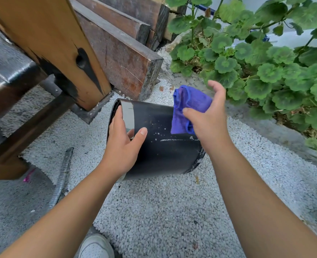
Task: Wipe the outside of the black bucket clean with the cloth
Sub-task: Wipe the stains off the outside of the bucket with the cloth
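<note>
The black bucket point(161, 153) lies tipped on its side on white gravel, its open mouth facing left. White specks and a pale scrape mark its side wall. My left hand point(123, 144) grips the rim, fingers inside the mouth and thumb on the outer wall. My right hand point(208, 120) holds a bunched purple cloth point(188, 107), which rests on the upper right part of the bucket's wall near its base.
White gravel point(163, 211) covers the ground. A wooden bench leg point(61, 47) and stacked timber beams point(124, 56) stand at the left and behind. Green leafy plants point(265, 67) fill the right. A grey metal bar point(61, 181) lies at lower left, my shoe point(96, 246) below.
</note>
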A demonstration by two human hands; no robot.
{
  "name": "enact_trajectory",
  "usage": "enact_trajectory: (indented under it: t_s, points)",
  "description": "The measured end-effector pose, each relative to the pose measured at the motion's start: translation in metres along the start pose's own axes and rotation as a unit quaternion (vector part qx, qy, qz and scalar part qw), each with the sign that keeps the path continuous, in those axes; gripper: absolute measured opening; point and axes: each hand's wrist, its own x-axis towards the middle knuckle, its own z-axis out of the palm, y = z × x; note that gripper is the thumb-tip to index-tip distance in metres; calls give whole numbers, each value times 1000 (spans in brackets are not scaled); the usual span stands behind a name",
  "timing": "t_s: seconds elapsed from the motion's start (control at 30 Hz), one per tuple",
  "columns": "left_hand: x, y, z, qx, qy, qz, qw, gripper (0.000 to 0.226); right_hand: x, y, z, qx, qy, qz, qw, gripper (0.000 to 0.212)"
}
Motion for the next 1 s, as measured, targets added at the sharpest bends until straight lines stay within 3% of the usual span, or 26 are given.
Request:
enact_trajectory:
  t_s: [0.07, 0.23, 0.37, 0.57, 0.73, 0.87, 1.0]
  points:
    - [1, 2, 0, -8, -1, 5, 1000, 75, -14, 2, 12, -60, 43, -54, 996, 73]
    - [6, -1, 1, 44, -9, 55, 997, 84, -57, 28, 53, -189, 35, -204, 960, 43]
    - [5, 0, 0, 38, -17, 65, 997, 80, -58, 50, 62, -227, 46, -243, 942, 40]
    - [2, 3, 5, 41, 0, 82, 996, 56, -45, 63, 49, -244, 33, -233, 941, 37]
    - [2, -2, 4, 19, 4, 78, 997, 62, -32, 74, 26, -243, 84, -162, 953, 39]
    - [0, -4, 6, 43, 12, 51, 998, 76, -24, 78, 15, -266, 72, -123, 953, 40]
    - [-3, -5, 6, 55, 12, 45, 997, 74, -12, 84, -2, -288, 93, -47, 952, 41]
